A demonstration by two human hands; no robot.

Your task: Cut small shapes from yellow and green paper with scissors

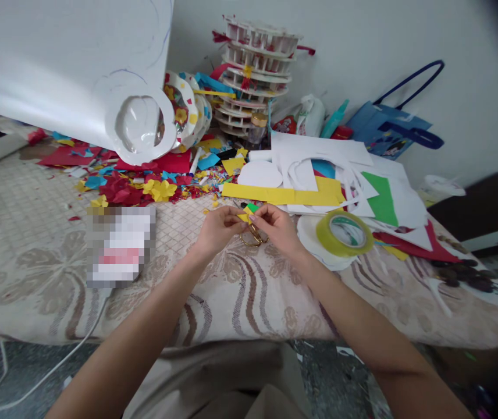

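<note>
Pinching fingers (233,219) partly hide the yellow paper (244,218).

The forearms (157,305) and hands (218,231) are bare, the clothing (218,375) greyish-beige.

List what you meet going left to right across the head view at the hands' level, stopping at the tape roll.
Pixelated white object, left hand, yellow paper piece, right hand, yellow tape roll.

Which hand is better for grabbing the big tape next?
Probably the right hand: it's nearer the tape. The left hand is farther away. Both hold the little yellow paper, so the right would likely let go first.
</note>
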